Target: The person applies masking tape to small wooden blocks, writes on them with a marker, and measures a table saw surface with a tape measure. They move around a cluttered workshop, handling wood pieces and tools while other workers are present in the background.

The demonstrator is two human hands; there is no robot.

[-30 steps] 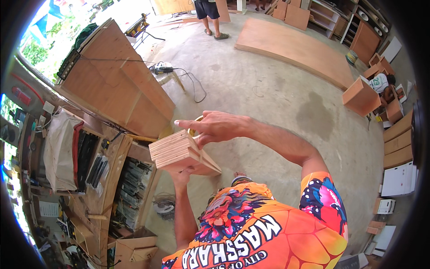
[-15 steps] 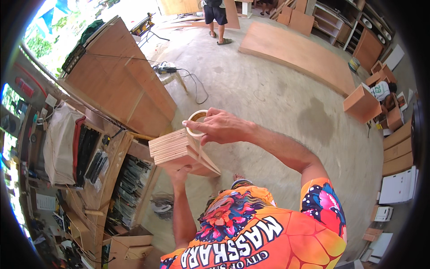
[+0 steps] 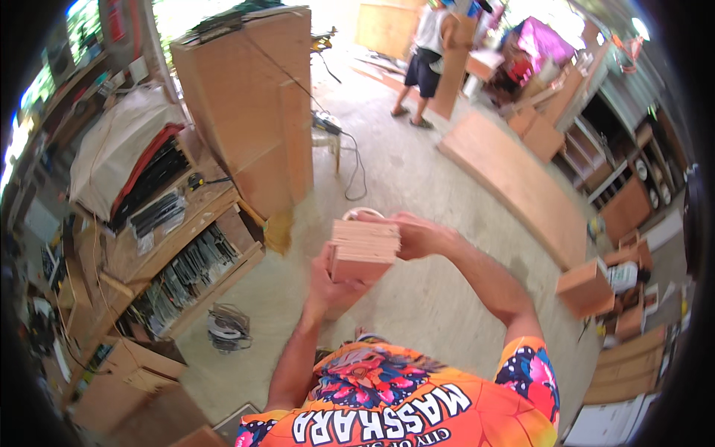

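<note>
Now the stack of plywood strips (image 3: 363, 242) sits nearer mid-view than a second ago, and the tape roll (image 3: 356, 211), plain to see half a second back, is partly hidden behind its far edge. The left hand (image 3: 325, 279) has its fingers wrapped around the stack's left side and underside; the right hand (image 3: 417, 234) — blurred — curls its fingers on the roll. Beneath lies a concrete floor (image 3: 424, 313), with a wooden workbench (image 3: 182, 235) at left and a co-worker (image 3: 427, 63) standing beyond.
</note>
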